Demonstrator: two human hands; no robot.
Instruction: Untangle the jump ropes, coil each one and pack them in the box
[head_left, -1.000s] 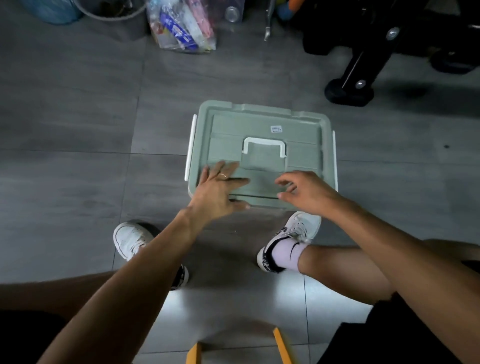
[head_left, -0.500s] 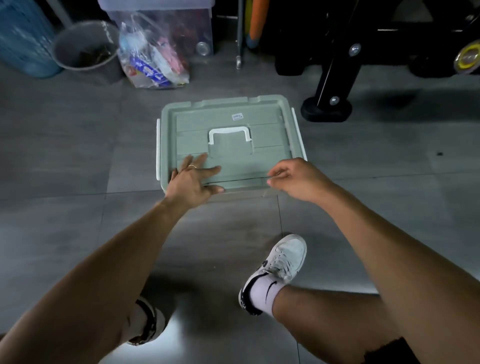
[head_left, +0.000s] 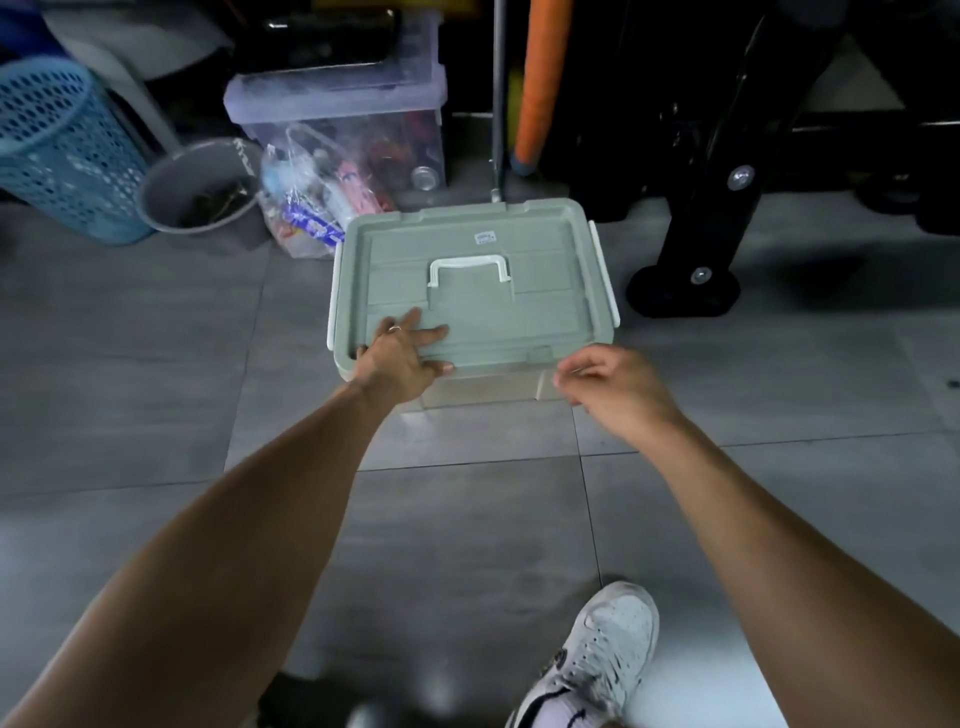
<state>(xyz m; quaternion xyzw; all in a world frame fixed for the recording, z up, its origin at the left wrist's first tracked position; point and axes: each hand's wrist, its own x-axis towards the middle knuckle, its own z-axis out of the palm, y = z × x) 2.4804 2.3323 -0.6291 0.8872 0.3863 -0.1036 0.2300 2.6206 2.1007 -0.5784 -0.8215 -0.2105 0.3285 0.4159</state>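
Note:
A storage box with a pale green lid (head_left: 545, 291) and a white carry handle (head_left: 467, 265) stands shut on the grey tiled floor ahead of me. Its pale lower wall (head_left: 488, 389) shows under the lid's near edge. My left hand (head_left: 400, 358) lies flat on the lid's near left corner, fingers spread, thumb along the front rim. My right hand (head_left: 613, 384) hovers just off the near right corner, fingers loosely curled, holding nothing. No jump rope shows anywhere.
Behind the box stand a blue perforated basket (head_left: 62, 150), a grey bucket (head_left: 202, 187), a plastic bag of items (head_left: 311, 202) and a clear storage bin (head_left: 337, 104). A black stand foot (head_left: 680, 291) sits close to its right. My white shoe (head_left: 597, 654) is near the bottom.
The box has slid away from me across the floor, toward the clutter at the back. My left hand stayed on the lid, and my right hand has come off its near edge.

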